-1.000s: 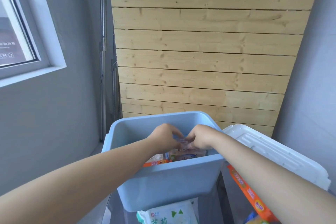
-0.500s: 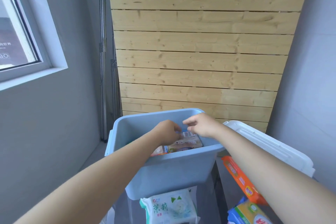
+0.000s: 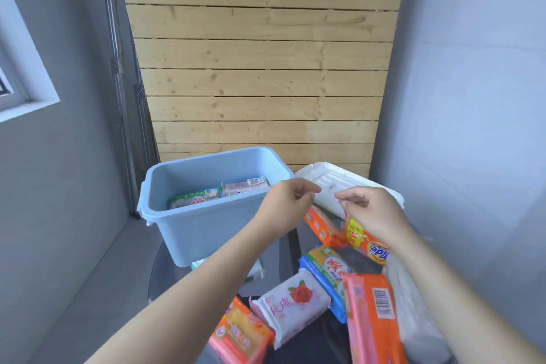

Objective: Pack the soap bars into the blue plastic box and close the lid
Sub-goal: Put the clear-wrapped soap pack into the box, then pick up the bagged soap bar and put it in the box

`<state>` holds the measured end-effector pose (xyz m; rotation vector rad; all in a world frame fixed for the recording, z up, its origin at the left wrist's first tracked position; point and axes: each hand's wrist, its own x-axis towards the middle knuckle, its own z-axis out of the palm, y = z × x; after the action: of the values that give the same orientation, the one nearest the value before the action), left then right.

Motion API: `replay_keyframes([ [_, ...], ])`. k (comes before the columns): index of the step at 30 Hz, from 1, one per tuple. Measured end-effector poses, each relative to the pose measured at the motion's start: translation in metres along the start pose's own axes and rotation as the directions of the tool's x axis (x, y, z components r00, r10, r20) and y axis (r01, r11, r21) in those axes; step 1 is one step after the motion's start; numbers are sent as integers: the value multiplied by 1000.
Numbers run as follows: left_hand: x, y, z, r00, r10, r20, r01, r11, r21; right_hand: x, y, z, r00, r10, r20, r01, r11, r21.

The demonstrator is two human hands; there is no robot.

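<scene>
The blue plastic box stands open on a dark table, with wrapped soap bars lying inside it. Its white lid lies to the right of the box. My left hand and my right hand hover empty, fingers loosely curled, just right of the box and above the loose soap. Below them lie several wrapped bars: an orange bar, a yellow Tide bar, a white rose bar and a long orange-pink bar.
A wooden slat panel rises behind the box. Grey walls close in on both sides, with a window sill at the left. A metal frame stands at the panel's left. A clear plastic bag lies at the right.
Both hands have come out of the box and moved right, above the loose soap bars. The soap pack they handled stays in the box. The view has swung right and down.
</scene>
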<state>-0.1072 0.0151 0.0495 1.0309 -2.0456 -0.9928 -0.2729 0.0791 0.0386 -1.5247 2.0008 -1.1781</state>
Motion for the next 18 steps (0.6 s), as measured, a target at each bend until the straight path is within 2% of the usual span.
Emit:
replay_keyframes([
  [6,-3,-2,57,993,-79,92,78,997,9,-32,41,-35,993,86,-85,-100,979,-179],
  [12,-6,1,95,964,-85,253,93,995,-18,-47,73,-54,956,283,-76,-289,869,-401],
  [14,-10,4,106,935,-99,342,113,993,-19,-50,83,-55,949,311,-46,-305,874,-377],
  [18,-18,13,118,848,-93,522,176,978,-111,-53,92,-62,961,277,-19,-273,933,-235],
])
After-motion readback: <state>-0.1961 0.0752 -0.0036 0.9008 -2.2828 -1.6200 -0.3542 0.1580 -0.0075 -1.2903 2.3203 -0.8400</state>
